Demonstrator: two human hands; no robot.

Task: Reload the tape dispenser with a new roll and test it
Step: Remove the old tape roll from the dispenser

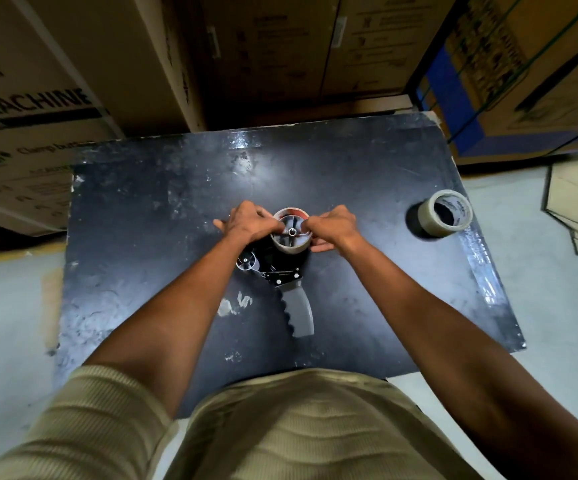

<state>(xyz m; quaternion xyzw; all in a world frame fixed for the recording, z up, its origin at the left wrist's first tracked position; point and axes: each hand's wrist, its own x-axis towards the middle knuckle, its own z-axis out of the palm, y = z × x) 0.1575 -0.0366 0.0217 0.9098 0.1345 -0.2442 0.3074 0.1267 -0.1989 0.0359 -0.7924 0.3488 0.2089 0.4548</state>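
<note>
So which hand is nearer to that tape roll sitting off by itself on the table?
Right. The right hand is at the dispenser's spool, on the side facing the spare tape roll by the table's right edge. The left hand grips the spool's far side.

Grey-handled tape dispenser (pixel 282 268) flat, new roll (pixel 445 213) apart.

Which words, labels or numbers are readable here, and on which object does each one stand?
"MACHINE": large cardboard box on the left.
"Clamp": same box, lower line; the rest is blurred.
Print inside the tape roll: too small to read.
Labels on the boxes behind the table: blurred.
Print on the box at right: unreadable.
</note>
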